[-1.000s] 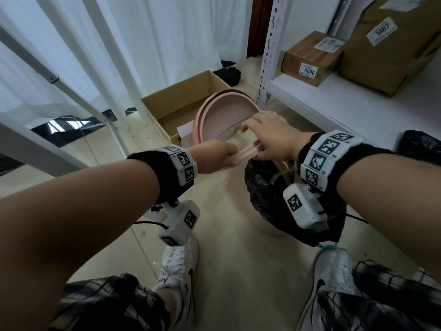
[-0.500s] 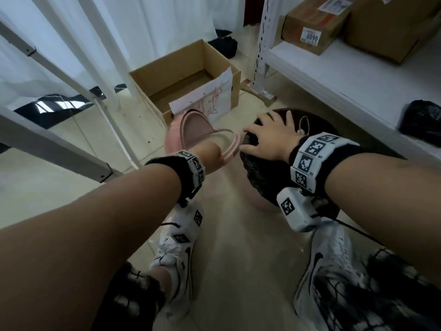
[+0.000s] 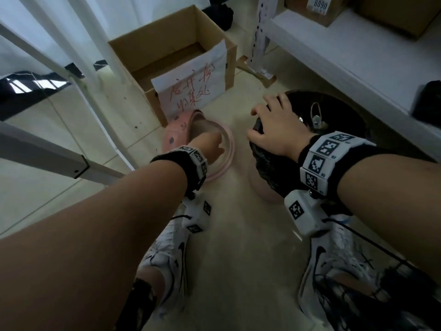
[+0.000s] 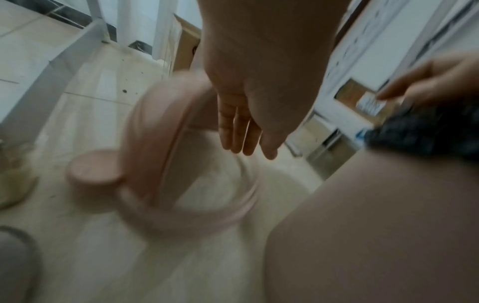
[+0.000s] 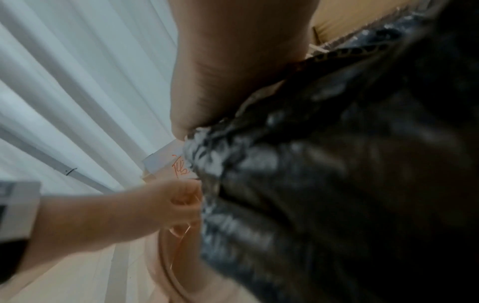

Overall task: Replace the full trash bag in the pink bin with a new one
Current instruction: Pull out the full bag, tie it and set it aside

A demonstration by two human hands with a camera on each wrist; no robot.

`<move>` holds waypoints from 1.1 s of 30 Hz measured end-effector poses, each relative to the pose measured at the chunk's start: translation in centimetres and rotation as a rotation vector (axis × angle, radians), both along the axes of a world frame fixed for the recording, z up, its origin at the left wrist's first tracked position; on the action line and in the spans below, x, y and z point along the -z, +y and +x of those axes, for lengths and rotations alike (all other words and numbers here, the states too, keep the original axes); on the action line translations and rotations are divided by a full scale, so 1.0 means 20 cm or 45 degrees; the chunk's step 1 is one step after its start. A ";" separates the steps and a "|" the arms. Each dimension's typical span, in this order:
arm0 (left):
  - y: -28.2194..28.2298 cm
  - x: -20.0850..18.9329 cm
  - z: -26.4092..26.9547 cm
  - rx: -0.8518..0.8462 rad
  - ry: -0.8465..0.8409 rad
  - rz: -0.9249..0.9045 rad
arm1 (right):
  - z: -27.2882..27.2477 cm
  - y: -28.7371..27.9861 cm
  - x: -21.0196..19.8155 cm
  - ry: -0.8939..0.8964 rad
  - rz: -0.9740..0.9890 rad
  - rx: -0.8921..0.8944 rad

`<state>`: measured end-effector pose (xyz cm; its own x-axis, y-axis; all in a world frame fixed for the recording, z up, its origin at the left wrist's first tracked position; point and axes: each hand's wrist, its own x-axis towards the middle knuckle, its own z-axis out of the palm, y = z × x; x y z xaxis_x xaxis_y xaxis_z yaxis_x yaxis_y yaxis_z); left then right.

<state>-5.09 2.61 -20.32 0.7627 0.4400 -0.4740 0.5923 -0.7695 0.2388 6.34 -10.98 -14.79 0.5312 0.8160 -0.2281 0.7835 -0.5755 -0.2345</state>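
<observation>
Since a second ago my left hand [image 3: 210, 145] has carried the pink lid ring [image 3: 223, 161] off the pink bin [image 3: 263, 192] and down to the floor [image 3: 238, 247], while my right hand [image 3: 278, 129] has stayed on the bin's top. Nearest me are my two white shoes [image 3: 171, 254], one to each side of the bin's base. I judge the ring was put low and to the left of the bin so that the liner's edge is free to be pulled off. The left wrist view, though blurred, shows my left fingers [image 4: 239, 131] straight and slack just above the ring, so that grip is spread and holds nothing. My right grip lies splayed over the near-left rim of the bin, pressing the black trash bag [image 3: 269, 161] where it folds over the edge; the thumb may be catching a fold, but I cannot be sure. The full bag sits in the bin, its mouth open, with a small wire-looped item [image 3: 316, 115] among the rubbish. I take it the hand steadies the bin before I gather the bag. Beyond the ring, left of the bin, stands an open cardboard box [image 3: 171, 51] with a red-lettered paper sign [image 3: 191, 87]. Right of the bin runs a white shelf [image 3: 346, 51] with cartons; behind are white curtains [image 3: 47, 25].
</observation>
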 end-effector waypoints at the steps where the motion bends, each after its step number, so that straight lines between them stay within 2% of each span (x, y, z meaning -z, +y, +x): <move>1: 0.01 -0.05 0.02 0.002 -0.016 0.040 | 0.01 0.00 -0.01 -0.038 -0.014 -0.034; 3: 0.01 -0.16 0.05 0.003 -0.067 0.114 | 0.02 0.01 -0.05 -0.096 -0.016 -0.071; 8: -0.06 -0.48 0.16 -0.014 -0.213 0.028 | 0.06 -0.06 -0.26 -0.145 0.075 0.012; 13: -0.16 -0.65 0.21 0.054 -0.169 -0.011 | 0.13 -0.21 -0.43 -0.158 -0.046 0.077; 16: -0.23 -0.66 0.28 0.050 -0.139 -0.019 | 0.21 -0.34 -0.42 -0.110 -0.094 0.235; 18: -0.25 -0.59 0.31 -0.046 -0.109 -0.082 | 0.26 -0.41 -0.36 -0.046 -0.150 0.356; 21: -0.29 -0.53 0.34 -0.093 0.019 -0.156 | 0.32 -0.48 -0.27 0.046 -0.269 0.469; 24: -0.27 -0.51 0.40 0.040 0.141 0.009 | 0.36 -0.50 -0.22 0.149 -0.380 0.525; 27: -0.24 -0.49 0.45 0.112 0.157 0.176 | 0.35 -0.49 -0.17 0.227 -0.427 0.541; 30: -0.17 -0.45 0.45 0.022 0.020 0.203 | 0.32 -0.48 -0.15 0.197 -0.290 0.557; 33: -0.11 -0.44 0.42 -0.197 -0.263 -0.008 | 0.32 -0.49 -0.16 0.138 -0.149 0.543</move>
<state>3.26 0.35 -11.43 0.7674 0.5566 -0.3183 0.6411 -0.6714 0.3717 12.64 -20.69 -11.58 0.7822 0.4951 -0.3783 0.4453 -0.8688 -0.2164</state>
